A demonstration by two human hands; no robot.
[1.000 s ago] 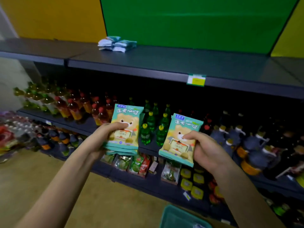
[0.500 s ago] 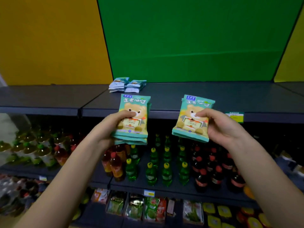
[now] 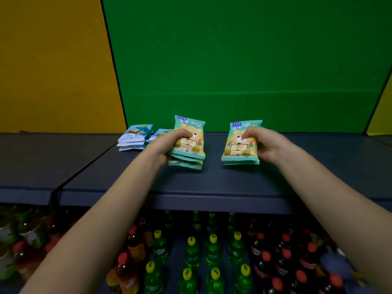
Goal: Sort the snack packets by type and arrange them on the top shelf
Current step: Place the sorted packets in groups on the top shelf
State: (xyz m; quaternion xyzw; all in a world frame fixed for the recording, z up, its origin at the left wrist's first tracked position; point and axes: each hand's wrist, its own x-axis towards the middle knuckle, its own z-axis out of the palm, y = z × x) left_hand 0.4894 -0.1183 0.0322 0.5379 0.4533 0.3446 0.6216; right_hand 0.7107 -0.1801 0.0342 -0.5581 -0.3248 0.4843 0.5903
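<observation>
Bottles (image 3: 192,251) stand below top shelf (image 3: 212,183); left hand (image 3: 167,143) and right hand (image 3: 265,145) grip bear packets (image 3: 191,124) by blue packets (image 3: 135,134)

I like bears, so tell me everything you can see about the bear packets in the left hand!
The bear packets are a small stack of shiny, soft-looking wrappers, teal with a cartoon bear and a blue label at the top corner. The left hand grips them, thumb across the front packet. They lean back, lower edges low over the top shelf; whether they touch it is unclear. Blue packets lie just behind, to their left.
</observation>
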